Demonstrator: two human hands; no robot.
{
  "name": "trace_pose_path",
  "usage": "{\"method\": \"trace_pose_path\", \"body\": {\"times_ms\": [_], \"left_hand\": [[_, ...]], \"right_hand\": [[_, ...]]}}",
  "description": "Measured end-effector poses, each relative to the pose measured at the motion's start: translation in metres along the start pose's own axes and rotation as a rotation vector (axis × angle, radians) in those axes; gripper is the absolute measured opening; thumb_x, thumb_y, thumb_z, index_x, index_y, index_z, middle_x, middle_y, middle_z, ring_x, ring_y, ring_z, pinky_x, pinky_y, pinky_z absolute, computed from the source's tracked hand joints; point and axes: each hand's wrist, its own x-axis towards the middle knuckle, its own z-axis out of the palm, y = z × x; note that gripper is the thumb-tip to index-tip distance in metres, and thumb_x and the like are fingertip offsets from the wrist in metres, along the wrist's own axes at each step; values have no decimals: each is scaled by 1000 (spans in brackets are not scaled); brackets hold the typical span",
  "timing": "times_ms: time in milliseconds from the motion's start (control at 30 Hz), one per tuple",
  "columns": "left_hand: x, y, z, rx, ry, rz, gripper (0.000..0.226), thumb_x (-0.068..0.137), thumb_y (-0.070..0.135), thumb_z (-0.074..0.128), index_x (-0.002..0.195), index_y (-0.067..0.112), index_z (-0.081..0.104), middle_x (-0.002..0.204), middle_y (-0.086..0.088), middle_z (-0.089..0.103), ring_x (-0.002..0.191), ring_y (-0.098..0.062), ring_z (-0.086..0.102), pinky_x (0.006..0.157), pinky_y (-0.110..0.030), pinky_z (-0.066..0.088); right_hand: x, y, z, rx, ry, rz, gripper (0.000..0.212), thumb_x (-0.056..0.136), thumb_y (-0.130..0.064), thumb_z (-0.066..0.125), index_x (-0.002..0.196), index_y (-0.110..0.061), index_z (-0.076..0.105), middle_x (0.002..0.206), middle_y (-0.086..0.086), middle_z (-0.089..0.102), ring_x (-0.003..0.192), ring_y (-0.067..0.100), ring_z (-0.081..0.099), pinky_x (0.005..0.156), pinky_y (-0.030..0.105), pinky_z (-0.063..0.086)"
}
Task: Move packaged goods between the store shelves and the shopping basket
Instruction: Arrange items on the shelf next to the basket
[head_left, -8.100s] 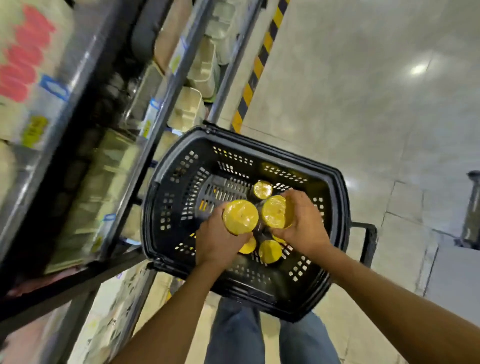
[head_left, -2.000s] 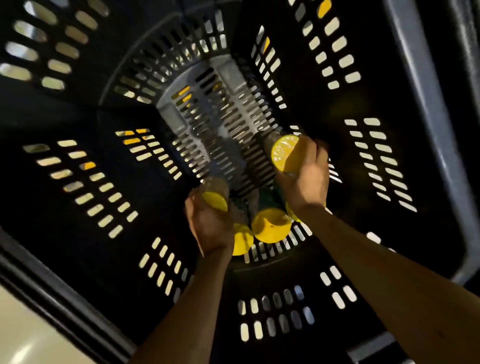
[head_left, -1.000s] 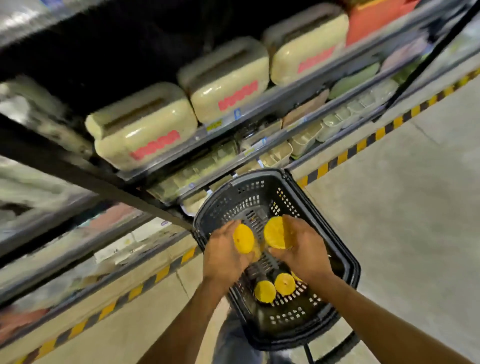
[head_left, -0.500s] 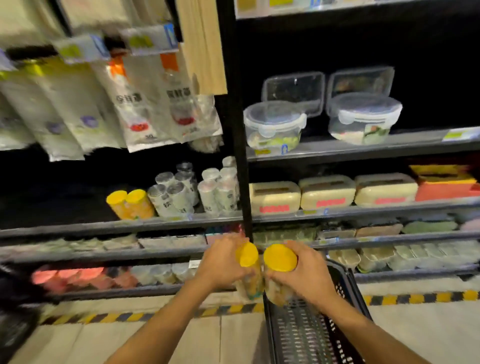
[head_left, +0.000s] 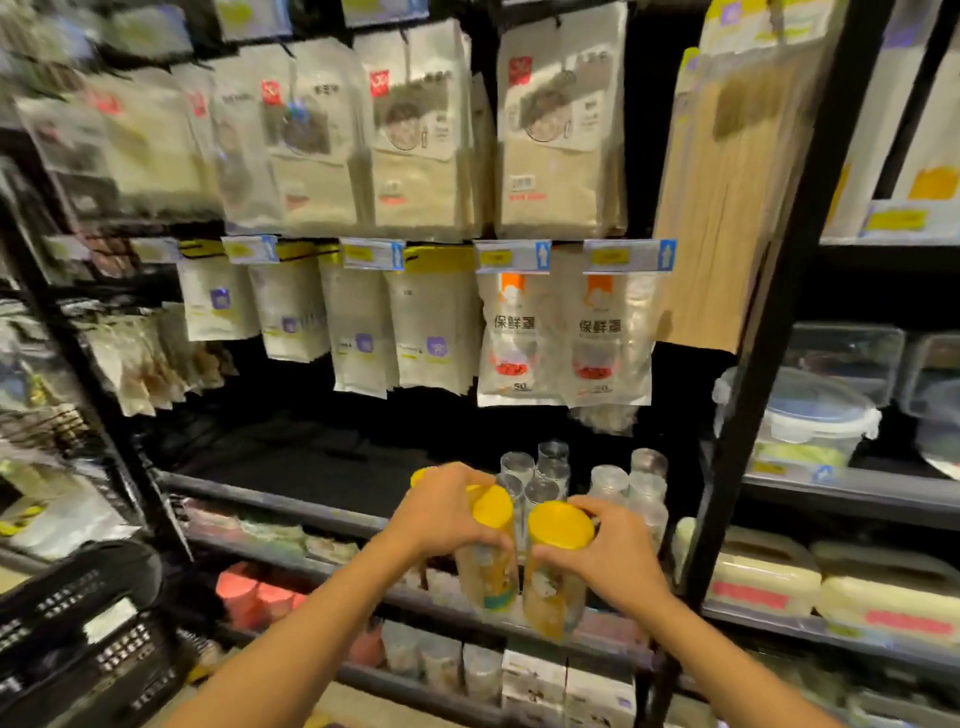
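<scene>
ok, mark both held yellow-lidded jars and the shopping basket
left yellow-lidded jar (head_left: 491, 582): head view, body below lid
right yellow-lidded jar (head_left: 550, 597): head view, body below lid
shopping basket (head_left: 62, 623): head view, slotted side wall

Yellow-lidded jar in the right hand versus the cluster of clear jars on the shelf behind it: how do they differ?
The yellow-lidded clear plastic jar has an opaque yellow lid; the clear jars have pale see-through tops. The yellow-lidded jar has yellowish printed sides; the clear jars look colourless. The right hand grips the yellow-lidded jar in front of the dark shelf; the clear jars stand on it. Both are see-through cylinders.
</scene>
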Motion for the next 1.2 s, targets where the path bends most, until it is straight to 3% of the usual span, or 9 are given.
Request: {"method": "trace_pose_path", "body": {"times_ms": [133, 233, 400, 567, 733, 900, 1033, 1200], "left_hand": [[36, -53, -43, -12, 44, 39, 86, 55, 54, 84, 130, 22, 56, 131, 4, 55, 121, -13, 50, 99, -29, 42], [67, -84, -66, -24, 87, 55, 86, 55, 51, 85, 130, 21, 55, 129, 4, 56, 120, -13, 50, 99, -29, 43], [119, -125, -78, -43, 161, 50, 87, 55, 51, 86, 131, 22, 54, 128, 4, 57, 119, -15, 51, 97, -30, 44], [175, -158, -64, -104, 204, 38, 82, 57, 45, 87, 128, 20, 57, 125, -1, 58, 117, -19, 53, 97, -32, 44], [230, -186, -36, -137, 177, 14, 75, 58, 37, 88, 125, 19, 58, 123, -1, 57, 115, -19, 53, 96, -31, 43], [270, -213, 0, -130, 95, 14, 63, 57, 36, 86, 115, 21, 64, 121, 4, 58, 111, -15, 56, 91, -26, 44], [289, -231, 24, -122, -4, -20, 74, 56, 43, 85, 123, 27, 60, 126, 11, 55, 114, -8, 55, 95, -21, 41], [311, -254, 53, -127, -126, -42, 79, 57, 43, 86, 128, 26, 56, 128, 9, 55, 116, -11, 55, 99, -26, 43]], "right_hand": [[52, -46, 38, -9, 39, 8, 64, 57, -50, 85, 112, -25, 62, 97, -7, 61, 87, 8, 53, 74, 21, 44], [89, -66, 61, -2, 97, 30, 74, 57, -50, 85, 120, -21, 60, 111, -1, 64, 98, 14, 56, 80, 26, 45], [143, -82, 90, 0, 127, 60, 75, 64, -46, 83, 128, -19, 54, 118, 1, 61, 105, 18, 57, 85, 32, 48], [197, -71, 122, 19, 192, 52, 61, 63, -35, 85, 117, -19, 60, 105, -2, 63, 89, 11, 53, 74, 22, 38], [255, -37, 161, 39, 174, 84, 54, 62, -33, 85, 111, -27, 62, 106, -3, 65, 97, 19, 61, 78, 34, 50], [292, -9, 191, 3, 129, 147, 46, 62, -32, 80, 104, -25, 62, 98, -3, 63, 90, 19, 59, 76, 36, 49], [305, 14, 215, -11, 58, 229, 34, 60, -35, 73, 90, -31, 58, 88, -6, 62, 83, 18, 61, 66, 34, 48], [321, 35, 241, -62, -48, 375, 37, 61, -42, 70, 92, -27, 57, 91, -1, 62, 88, 20, 62, 70, 33, 49]]}}
